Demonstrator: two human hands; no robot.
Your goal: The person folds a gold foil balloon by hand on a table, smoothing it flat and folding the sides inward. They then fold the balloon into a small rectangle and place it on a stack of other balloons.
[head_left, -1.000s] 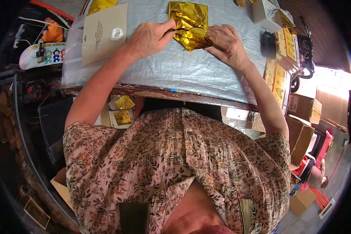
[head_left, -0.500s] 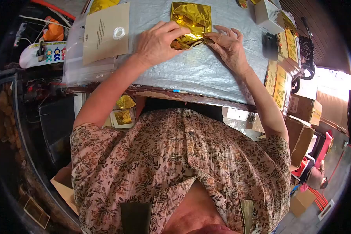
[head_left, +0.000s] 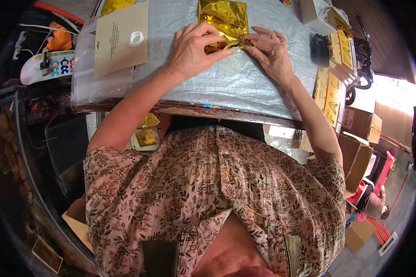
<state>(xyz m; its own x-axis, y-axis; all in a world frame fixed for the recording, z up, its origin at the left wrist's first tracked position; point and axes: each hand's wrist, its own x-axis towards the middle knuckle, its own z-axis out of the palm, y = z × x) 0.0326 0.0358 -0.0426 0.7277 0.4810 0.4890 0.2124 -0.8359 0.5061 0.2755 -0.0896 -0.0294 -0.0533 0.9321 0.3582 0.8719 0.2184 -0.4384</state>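
A shiny gold foil bag point(head_left: 224, 18) lies flat on the table, its near end gathered and crumpled between my two hands. My left hand point(head_left: 195, 50) is closed at the bag's near left side, with curled fingers on the foil and the thumb stretched toward the right. At the near right corner, my right hand point(head_left: 269, 50) pinches the gathered foil edge between thumb and fingers. What the bag holds, if anything, is hidden.
A beige printed card point(head_left: 120, 44) with a coil of white ties point(head_left: 136, 39) lies to the left over clear plastic sleeves. On the right stand a white box point(head_left: 316, 17), a black object point(head_left: 320, 50) and yellow printed boxes point(head_left: 333, 99). Another person point(head_left: 375, 205) is at far right.
My left thumb has come out from beside the foil and now stretches toward my right hand. The bag's near edge is more tightly gathered. The whole view has shifted slightly.
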